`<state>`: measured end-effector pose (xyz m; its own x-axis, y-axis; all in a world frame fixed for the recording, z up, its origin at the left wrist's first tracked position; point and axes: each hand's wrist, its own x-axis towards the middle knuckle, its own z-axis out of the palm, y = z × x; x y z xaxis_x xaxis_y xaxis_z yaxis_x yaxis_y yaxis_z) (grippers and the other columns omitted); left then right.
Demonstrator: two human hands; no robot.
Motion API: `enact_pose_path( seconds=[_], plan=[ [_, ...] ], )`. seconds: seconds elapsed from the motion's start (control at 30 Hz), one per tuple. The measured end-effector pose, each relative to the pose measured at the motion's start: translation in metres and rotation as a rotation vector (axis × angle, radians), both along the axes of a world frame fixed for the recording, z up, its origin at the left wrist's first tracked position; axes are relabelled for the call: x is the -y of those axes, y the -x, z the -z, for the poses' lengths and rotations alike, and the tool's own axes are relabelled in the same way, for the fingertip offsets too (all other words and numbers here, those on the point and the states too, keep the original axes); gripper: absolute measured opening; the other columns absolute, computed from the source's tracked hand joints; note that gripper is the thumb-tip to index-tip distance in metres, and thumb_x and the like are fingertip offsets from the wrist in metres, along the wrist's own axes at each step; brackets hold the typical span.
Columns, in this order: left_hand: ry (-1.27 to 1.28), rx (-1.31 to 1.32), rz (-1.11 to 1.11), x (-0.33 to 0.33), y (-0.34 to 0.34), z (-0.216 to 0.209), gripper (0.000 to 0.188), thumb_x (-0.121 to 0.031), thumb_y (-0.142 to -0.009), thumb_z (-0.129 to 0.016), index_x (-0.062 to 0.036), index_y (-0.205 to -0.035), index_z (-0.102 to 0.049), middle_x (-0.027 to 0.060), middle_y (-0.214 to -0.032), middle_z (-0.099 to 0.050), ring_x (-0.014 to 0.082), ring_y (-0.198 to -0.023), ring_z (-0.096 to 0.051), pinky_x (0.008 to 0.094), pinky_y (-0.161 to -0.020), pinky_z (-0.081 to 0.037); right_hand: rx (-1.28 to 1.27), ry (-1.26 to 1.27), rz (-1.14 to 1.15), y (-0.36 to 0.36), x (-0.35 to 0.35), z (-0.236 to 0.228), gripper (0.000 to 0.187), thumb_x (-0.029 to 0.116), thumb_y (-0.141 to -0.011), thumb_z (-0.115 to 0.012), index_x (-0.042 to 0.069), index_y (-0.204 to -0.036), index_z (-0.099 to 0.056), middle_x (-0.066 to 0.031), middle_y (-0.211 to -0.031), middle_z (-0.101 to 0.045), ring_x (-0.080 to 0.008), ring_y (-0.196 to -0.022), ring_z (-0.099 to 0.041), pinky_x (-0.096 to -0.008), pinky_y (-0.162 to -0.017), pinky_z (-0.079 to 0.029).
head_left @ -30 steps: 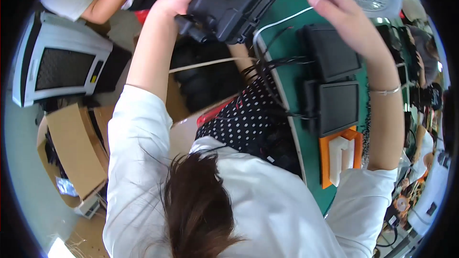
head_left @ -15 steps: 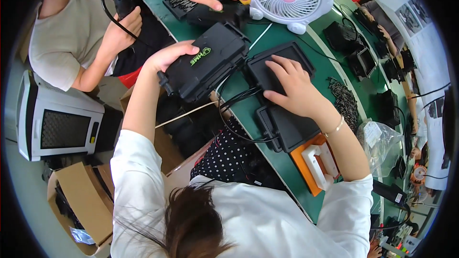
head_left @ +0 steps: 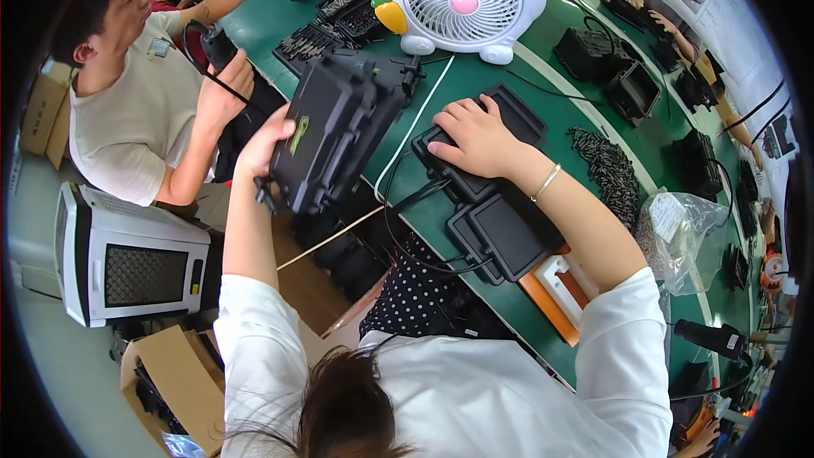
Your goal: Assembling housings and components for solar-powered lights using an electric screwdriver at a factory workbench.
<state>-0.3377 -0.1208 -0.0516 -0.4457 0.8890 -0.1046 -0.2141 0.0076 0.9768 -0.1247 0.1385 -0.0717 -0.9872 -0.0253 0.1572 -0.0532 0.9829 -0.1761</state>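
My left hand [head_left: 267,140] grips the end of a black plastic case [head_left: 318,123] that carries a green mark. The case is tilted in the air at the table edge, and its latches and ribbed side show. On the green table, my right hand [head_left: 475,137] rests on a black rectangular case part [head_left: 517,114] with its fingers apart. Nearer to me, a second black recessed part [head_left: 521,233] lies against it. Black cables [head_left: 420,195] run from these parts and loop over the table edge.
A white fan [head_left: 462,4] stands beyond my hands. A pile of small dark parts [head_left: 604,165], a clear bag [head_left: 678,237] and an orange-and-white fixture [head_left: 555,293] lie to the right. To the left, a co-worker [head_left: 131,110] holds a black corded tool [head_left: 219,49].
The held case has swung away from the table parts and tilted more steeply. My right hand has shifted left on the case part. The co-worker's free arm has moved from the fan to farther trays.
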Motion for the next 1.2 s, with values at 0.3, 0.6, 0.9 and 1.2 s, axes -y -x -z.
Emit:
enact_pose_path(
  seconds=[0.3,0.6,0.9,1.2],
  plan=[
    [-0.009,-0.041,0.253,-0.134,-0.005,-0.015,0.053,-0.024,-0.077,-0.063,0.0007,-0.121,-0.048,0.0078,-0.107,-0.059,0.0133,-0.092,-0.058,0.0278,-0.081,-0.047,-0.436,0.644,0.472,-0.005,-0.043,0.008,0.029,0.004,-0.072,-0.053,-0.002,-0.100,-0.050,-0.0166,-0.092,-0.054,-0.0265,-0.088,-0.055,-0.0350,-0.079,-0.045],
    [-0.081,-1.127,-0.216,-0.095,-0.039,-0.076,0.034,-0.032,-0.081,-0.060,0.0004,-0.089,-0.059,0.0172,-0.082,-0.058,0.0275,-0.078,-0.058,0.0376,-0.070,-0.045,-0.349,0.669,0.296,-0.037,0.000,-0.049,0.028,0.005,-0.080,-0.056,0.000,-0.107,-0.051,-0.0093,-0.098,-0.055,-0.0177,-0.089,-0.055,-0.0281,-0.079,-0.045],
    [0.313,0.113,0.671,0.106,-0.090,0.128,0.025,-0.016,-0.088,-0.046,0.0017,-0.090,-0.063,0.0080,-0.086,-0.064,0.0152,-0.078,-0.062,0.0275,-0.069,-0.048,0.429,0.541,0.124,-0.094,0.086,-0.072,0.022,0.001,-0.067,-0.061,-0.003,-0.087,-0.055,-0.0147,-0.079,-0.053,-0.0304,-0.073,-0.053,-0.0338,-0.064,-0.044],
    [1.092,-0.260,0.016,0.079,-0.157,0.416,0.029,-0.022,-0.078,-0.049,-0.0024,-0.092,-0.064,0.0189,-0.094,-0.061,0.0334,-0.089,-0.060,0.0408,-0.079,-0.048,0.370,0.337,0.365,-0.070,0.087,-0.044,0.009,0.001,-0.068,-0.063,0.002,-0.067,-0.054,-0.0083,-0.056,-0.051,-0.0219,-0.045,-0.048,-0.0300,-0.043,-0.036]
  ],
)
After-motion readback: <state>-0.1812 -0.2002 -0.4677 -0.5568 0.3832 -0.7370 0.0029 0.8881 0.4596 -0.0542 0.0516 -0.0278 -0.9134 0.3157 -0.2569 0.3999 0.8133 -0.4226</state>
